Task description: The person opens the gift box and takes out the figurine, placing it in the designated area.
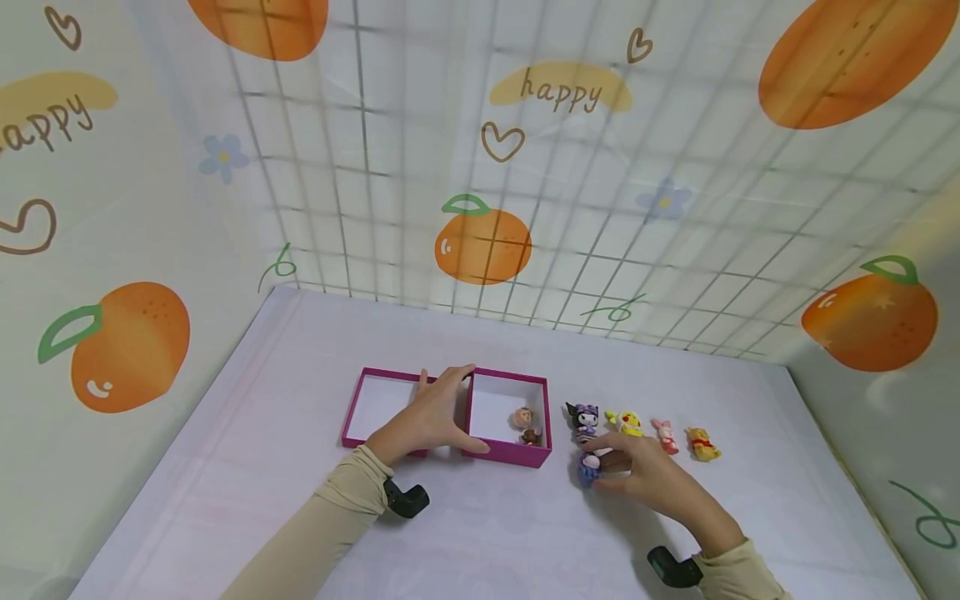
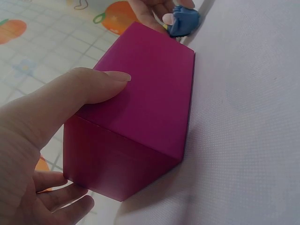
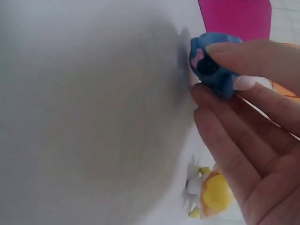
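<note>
My left hand [image 1: 431,417] holds a magenta box [image 1: 510,454] at its left end, the thumb pressing the front face and the fingers reaching over to the far side. Inside the box's white interior, two small figurines [image 1: 522,417] lie toward the right wall. Between the thumb and fingers of my right hand [image 1: 648,473] is a blue figurine [image 3: 211,63] with a pink patch, pinched low over the table to the right of the box. A black and purple figurine [image 1: 584,419] stands just behind it. The left wrist view shows the box's outer walls [image 2: 140,93] with the thumb across one.
The shallow magenta lid [image 1: 378,408], white inside, lies left of the box, partly behind my left hand. Rightward stand a yellow figurine [image 1: 628,422], a pink figurine [image 1: 664,436] and a yellow bear figurine [image 1: 702,444]. A printed curtain [image 1: 405,167] hangs behind the white table.
</note>
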`<state>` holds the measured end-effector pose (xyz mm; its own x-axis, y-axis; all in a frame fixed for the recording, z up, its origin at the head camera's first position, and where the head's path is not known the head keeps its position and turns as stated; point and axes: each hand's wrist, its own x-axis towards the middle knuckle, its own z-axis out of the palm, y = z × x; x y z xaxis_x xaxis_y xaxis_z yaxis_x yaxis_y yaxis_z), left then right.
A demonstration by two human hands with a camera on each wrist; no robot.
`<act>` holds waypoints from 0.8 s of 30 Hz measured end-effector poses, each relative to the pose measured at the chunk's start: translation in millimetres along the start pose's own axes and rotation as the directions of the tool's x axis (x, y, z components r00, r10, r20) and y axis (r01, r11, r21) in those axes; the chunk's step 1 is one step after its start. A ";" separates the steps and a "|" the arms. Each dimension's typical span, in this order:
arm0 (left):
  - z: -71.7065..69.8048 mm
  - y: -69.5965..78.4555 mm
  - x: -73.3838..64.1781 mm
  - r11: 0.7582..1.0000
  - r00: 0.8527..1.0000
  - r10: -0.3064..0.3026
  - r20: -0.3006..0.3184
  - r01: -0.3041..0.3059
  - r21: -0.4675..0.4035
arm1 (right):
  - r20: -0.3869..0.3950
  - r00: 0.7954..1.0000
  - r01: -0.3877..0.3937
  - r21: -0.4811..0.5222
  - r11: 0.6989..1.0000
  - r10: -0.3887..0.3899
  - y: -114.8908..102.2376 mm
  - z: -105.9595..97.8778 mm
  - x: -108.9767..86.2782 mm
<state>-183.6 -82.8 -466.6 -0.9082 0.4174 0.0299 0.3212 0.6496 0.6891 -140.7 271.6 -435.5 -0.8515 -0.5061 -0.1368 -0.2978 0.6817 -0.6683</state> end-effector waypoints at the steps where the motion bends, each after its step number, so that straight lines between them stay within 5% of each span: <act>1: -0.1 0.2 -0.2 1.000 1.000 0.002 -0.001 -0.002 0.000 | 0.006 1.000 -0.011 0.002 1.000 0.011 0.8 0.4 0.1; 24: 0.2 -0.3 -0.2 1.000 1.000 0.010 -0.001 -0.010 -0.019 | -0.020 0.997 -0.074 -0.014 0.997 0.074 8.7 4.3 2.7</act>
<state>-183.5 -82.9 -467.0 -0.9054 0.4228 0.0374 0.3250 0.6337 0.7021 -143.7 273.9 -444.9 -0.8798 -0.4435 -0.1711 -0.2399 0.7249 -0.6457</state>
